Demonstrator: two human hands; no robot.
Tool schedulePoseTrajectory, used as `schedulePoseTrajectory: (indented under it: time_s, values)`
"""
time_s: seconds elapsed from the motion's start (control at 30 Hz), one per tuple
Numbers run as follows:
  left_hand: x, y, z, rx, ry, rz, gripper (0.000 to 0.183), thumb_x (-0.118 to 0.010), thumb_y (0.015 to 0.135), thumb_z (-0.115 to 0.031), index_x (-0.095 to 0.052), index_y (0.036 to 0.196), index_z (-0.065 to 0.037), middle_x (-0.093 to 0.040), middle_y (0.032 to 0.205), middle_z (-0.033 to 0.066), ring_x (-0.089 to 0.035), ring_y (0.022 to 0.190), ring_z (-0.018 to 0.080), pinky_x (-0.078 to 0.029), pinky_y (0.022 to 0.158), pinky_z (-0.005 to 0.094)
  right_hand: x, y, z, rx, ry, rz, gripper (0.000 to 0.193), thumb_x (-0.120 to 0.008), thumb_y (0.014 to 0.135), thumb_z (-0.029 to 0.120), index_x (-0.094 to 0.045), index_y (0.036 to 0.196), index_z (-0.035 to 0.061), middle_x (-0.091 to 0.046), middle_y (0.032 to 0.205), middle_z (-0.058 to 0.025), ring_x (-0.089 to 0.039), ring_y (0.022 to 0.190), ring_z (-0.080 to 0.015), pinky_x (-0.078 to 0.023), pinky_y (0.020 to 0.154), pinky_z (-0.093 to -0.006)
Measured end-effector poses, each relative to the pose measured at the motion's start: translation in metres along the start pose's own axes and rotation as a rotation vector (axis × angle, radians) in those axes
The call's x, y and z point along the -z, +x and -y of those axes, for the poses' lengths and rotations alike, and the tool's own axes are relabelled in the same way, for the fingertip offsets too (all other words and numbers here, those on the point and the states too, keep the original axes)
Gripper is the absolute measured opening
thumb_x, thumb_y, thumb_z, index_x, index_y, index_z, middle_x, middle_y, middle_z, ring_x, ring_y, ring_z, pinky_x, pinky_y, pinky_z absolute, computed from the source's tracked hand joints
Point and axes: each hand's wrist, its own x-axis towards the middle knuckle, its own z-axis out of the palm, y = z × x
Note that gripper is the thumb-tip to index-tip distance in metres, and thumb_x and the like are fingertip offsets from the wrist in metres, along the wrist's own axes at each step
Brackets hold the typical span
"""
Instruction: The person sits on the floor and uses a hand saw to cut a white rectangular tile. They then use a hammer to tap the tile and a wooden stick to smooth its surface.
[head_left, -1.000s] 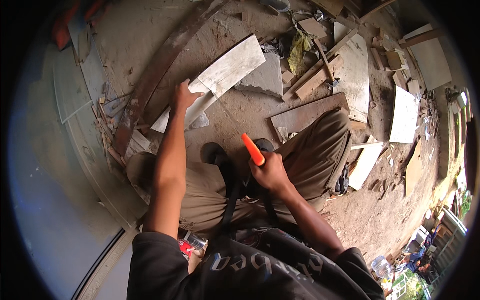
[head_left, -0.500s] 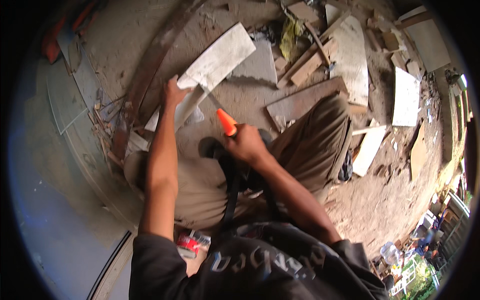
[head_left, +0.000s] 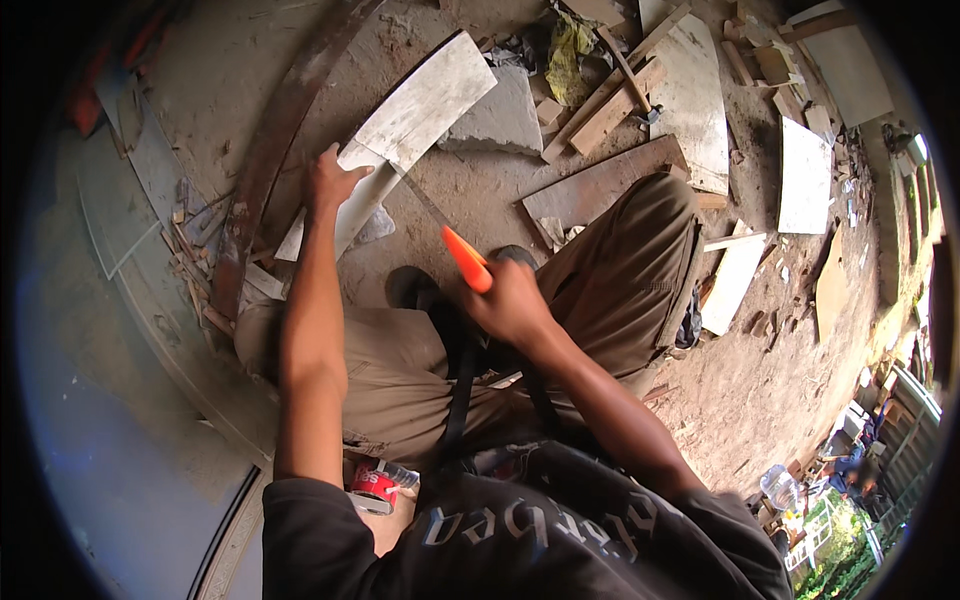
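White and smudged, a long board (head_left: 430, 95) slants across the dirt floor (head_left: 480, 180): its near end lies in front of the person's left knee (head_left: 262, 335), its far end points forward and to the right. The left grip (head_left: 332, 182) — a bare hand — is closed over the board's left edge, thumb laid on the white face, fingertips hard to make out. The right grip (head_left: 508, 300) is wrapped round the handle of an orange-handled saw (head_left: 466, 262), whose thin blade (head_left: 424, 200) runs forward and left to the board's right edge, near the left thumb. How deep the teeth sit cannot be told.

Along that same right edge, toward the far end, the board overlaps a grey stone slab (head_left: 495, 115). Off the left edge a dark brown beam (head_left: 265, 160) runs roughly alongside, with floor showing between. Nearer the body, open dirt lies between the board's right edge and the shoes (head_left: 410, 287) — the blade spans it. Rightward, that room ends at a brown plank (head_left: 610, 180) by the right knee (head_left: 660, 205); past its far edge lie wooden offcuts (head_left: 615, 110) and a hammer (head_left: 628, 75).
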Motion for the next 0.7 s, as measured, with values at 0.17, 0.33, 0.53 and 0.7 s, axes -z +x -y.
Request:
schedulePoseTrajectory:
  time_s: [0.17, 0.33, 0.53, 0.7]
  values:
    - [-0.018, 0.009, 0.035, -0.015, -0.021, -0.039, 0.084, -0.084, 0.062, -0.039, -0.053, 0.128, 0.003, -0.059, 0.121, 0.0253, -0.058, 0.113, 0.0365, -0.046, 0.095, 0.0405, -0.014, 0.014, -0.004, 0.053, -0.008, -0.038, 0.021, -0.062, 0.077, 0.014, -0.067, 0.089, -0.002, -0.061, 0.07, -0.0258, -0.062, 0.078, -0.042, -0.052, 0.069, -0.0424]
    - [0.002, -0.004, -0.009, 0.011, 0.089, 0.032, 0.084, -0.084, 0.062, -0.041, -0.054, 0.128, 0.001, -0.059, 0.122, 0.0249, -0.058, 0.113, 0.0371, -0.046, 0.095, 0.0404, -0.009, 0.015, -0.01, 0.029, 0.02, -0.057, 0.021, -0.061, 0.078, 0.017, -0.064, 0.079, -0.0038, -0.059, 0.069, -0.0277, -0.061, 0.074, -0.0445, -0.049, 0.064, -0.0447]
    - [-0.003, 0.01, 0.018, 0.024, 0.039, -0.014, 0.083, -0.083, 0.063, -0.041, -0.053, 0.128, 0.0, -0.059, 0.121, 0.0261, -0.058, 0.113, 0.0374, -0.046, 0.095, 0.0411, 0.003, -0.015, -0.011, 0.128, 0.066, -0.059, 0.021, -0.064, 0.076, 0.016, -0.064, 0.079, -0.0042, -0.059, 0.068, -0.0279, -0.061, 0.07, -0.0433, -0.049, 0.063, -0.0451]
    - [-0.004, -0.003, 0.005, -0.012, 0.061, -0.036, 0.083, -0.084, 0.062, -0.041, -0.054, 0.128, 0.001, -0.061, 0.118, 0.0265, -0.059, 0.11, 0.0388, -0.047, 0.092, 0.0416, -0.024, 0.035, -0.009, 0.027, -0.035, -0.062, 0.021, -0.064, 0.076, 0.016, -0.066, 0.083, -0.0034, -0.06, 0.071, -0.0266, -0.063, 0.074, -0.0409, -0.051, 0.065, -0.0447]
